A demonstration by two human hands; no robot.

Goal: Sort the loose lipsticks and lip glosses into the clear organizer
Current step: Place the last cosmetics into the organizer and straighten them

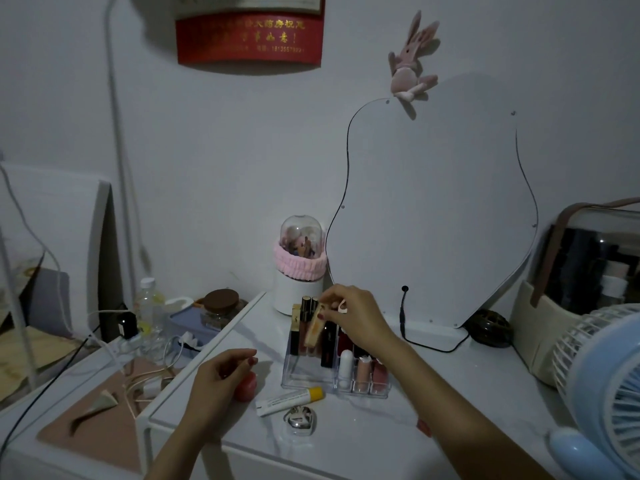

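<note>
Above the clear acrylic organizer (298,372) on the white table (363,441), the right hand (353,315) pinched a tilted peach lip gloss tube (316,328). Left hand (221,377) hung loosely curled beside a pink egg-shaped balm (246,388).

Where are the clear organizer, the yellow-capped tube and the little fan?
clear organizer (294,377): head view, bare front-left wall.
yellow-capped tube (289,400): head view, middle of white body.
fan (602,372): head view, white grille.

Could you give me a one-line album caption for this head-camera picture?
Right hand lowers a pale lip product into the clear organizer; left hand hovers over a pink item.
</note>
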